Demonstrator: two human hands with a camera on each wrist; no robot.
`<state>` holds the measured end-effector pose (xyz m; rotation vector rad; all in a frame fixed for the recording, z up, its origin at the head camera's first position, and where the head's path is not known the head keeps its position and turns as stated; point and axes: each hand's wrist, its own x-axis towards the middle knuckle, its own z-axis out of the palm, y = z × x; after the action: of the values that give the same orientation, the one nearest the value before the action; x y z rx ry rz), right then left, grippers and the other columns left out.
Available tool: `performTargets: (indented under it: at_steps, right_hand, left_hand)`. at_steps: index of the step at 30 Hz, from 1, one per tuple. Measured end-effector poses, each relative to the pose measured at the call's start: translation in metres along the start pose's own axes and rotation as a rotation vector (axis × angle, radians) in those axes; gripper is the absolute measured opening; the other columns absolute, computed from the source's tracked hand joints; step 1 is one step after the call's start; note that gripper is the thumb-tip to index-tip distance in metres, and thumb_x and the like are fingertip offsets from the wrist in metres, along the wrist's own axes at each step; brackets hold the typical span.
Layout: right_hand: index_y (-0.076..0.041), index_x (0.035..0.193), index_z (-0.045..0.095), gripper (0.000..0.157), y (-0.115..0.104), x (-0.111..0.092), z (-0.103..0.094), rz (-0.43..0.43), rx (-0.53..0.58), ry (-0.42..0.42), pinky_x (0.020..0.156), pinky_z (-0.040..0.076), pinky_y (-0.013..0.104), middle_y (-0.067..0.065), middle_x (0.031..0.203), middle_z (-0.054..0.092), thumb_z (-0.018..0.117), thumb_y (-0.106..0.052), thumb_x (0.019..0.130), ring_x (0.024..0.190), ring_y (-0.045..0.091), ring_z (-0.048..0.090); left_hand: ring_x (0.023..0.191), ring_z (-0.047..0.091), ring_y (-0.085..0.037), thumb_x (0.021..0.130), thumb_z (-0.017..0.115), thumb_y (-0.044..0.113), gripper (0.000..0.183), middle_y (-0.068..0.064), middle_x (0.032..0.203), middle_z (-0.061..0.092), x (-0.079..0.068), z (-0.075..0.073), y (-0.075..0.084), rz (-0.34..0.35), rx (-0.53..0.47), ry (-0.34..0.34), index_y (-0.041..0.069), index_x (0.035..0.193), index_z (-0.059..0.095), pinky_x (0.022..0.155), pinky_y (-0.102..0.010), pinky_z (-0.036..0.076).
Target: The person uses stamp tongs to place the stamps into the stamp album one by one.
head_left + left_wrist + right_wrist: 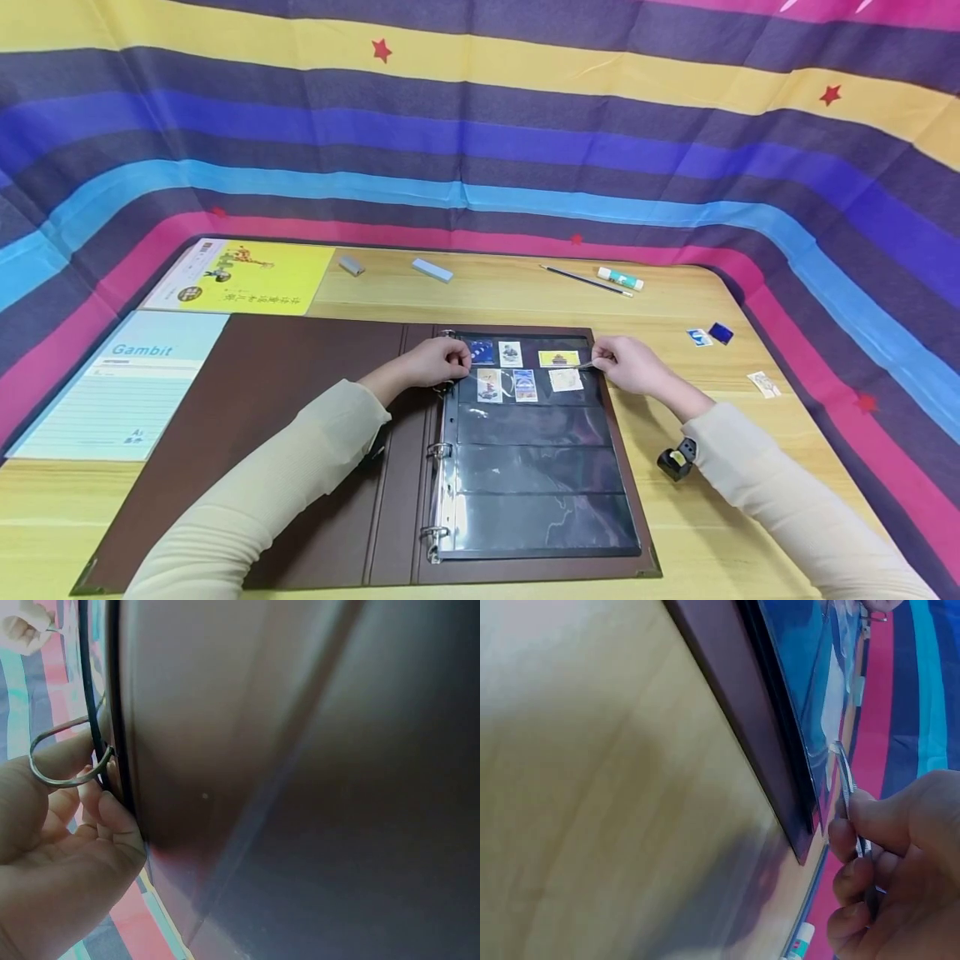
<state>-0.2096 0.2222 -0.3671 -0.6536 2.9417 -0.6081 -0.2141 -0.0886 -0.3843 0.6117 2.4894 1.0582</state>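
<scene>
A brown ring-binder stamp album (315, 417) lies spread out, with a black pocket page (536, 425) on its right side. Several stamps sit in the upper pockets, among them a yellow stamp (558, 358) and a pale stamp (566, 380) below it. My left hand (442, 361) pinches the page's inner edge beside the top metal ring (71, 757). At the opposite edge, my right hand (630, 363) holds metal tweezers (845, 776) between thumb and fingers. The tweezers' tips reach over the page to the pale stamp; whether they grip it I cannot tell.
Loose stamps (764, 384) lie on the table right of the album, two more farther back. Behind the album are a glue stick (620, 278), a pencil (587, 281), an eraser (432, 270) and a grey block (351, 266). A yellow book (285, 275) and a Gambit notebook (112, 400) lie left.
</scene>
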Motion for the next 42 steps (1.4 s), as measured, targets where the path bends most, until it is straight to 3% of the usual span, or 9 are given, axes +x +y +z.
performTargets:
  at_steps: [19, 33, 42]
  right_hand:
    - [-0.014, 0.07, 0.054, 0.011, -0.002, 0.009, 0.0, -0.129, -0.094, -0.02, 0.055, 0.032, 0.029, -0.005, 0.066, 0.05, 0.055, -0.005, 0.077, 0.058, 0.013, 0.041]
    - [-0.015, 0.071, 0.054, 0.012, -0.006, 0.013, 0.002, -0.174, -0.048, -0.06, 0.055, 0.034, 0.028, -0.006, 0.067, 0.052, 0.054, -0.004, 0.078, 0.058, 0.012, 0.042]
    - [-0.014, 0.069, 0.054, 0.014, -0.008, 0.022, 0.006, -0.249, -0.009, -0.05, 0.056, 0.033, 0.029, -0.006, 0.066, 0.051, 0.056, -0.002, 0.075, 0.06, 0.012, 0.042]
  left_hand:
    - [0.055, 0.041, -0.013, 0.078, 0.055, 0.009, 0.004, -0.001, 0.062, 0.044, 0.002, 0.001, -0.003, -0.002, -0.002, 0.002, 0.01, 0.074, 0.053, 0.056, -0.025, 0.036]
    - [0.055, 0.041, -0.013, 0.077, 0.056, 0.008, 0.004, -0.001, 0.061, 0.044, 0.003, 0.001, -0.003, -0.009, 0.003, 0.002, 0.01, 0.075, 0.053, 0.056, -0.025, 0.036]
    - [0.055, 0.041, -0.013, 0.077, 0.055, 0.008, 0.004, 0.0, 0.061, 0.043, 0.001, 0.001, -0.002, 0.003, 0.011, 0.004, 0.01, 0.075, 0.053, 0.057, -0.025, 0.036]
